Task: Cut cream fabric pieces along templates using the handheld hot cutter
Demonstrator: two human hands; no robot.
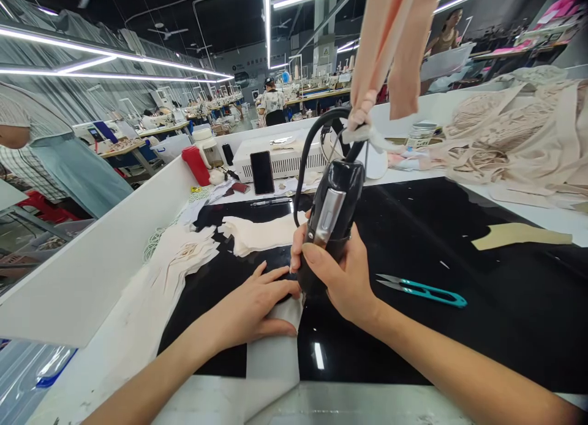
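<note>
The tool's (331, 220) tip is buried behind the right hand (342, 278) – probably touching the white fabric strip (273, 357), which runs off the bottom edge – can't really tell

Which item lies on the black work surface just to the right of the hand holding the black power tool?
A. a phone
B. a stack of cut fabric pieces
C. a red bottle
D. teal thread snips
D. The teal thread snips lie flat on the black surface, right of the right hand that grips the black tool.
</note>
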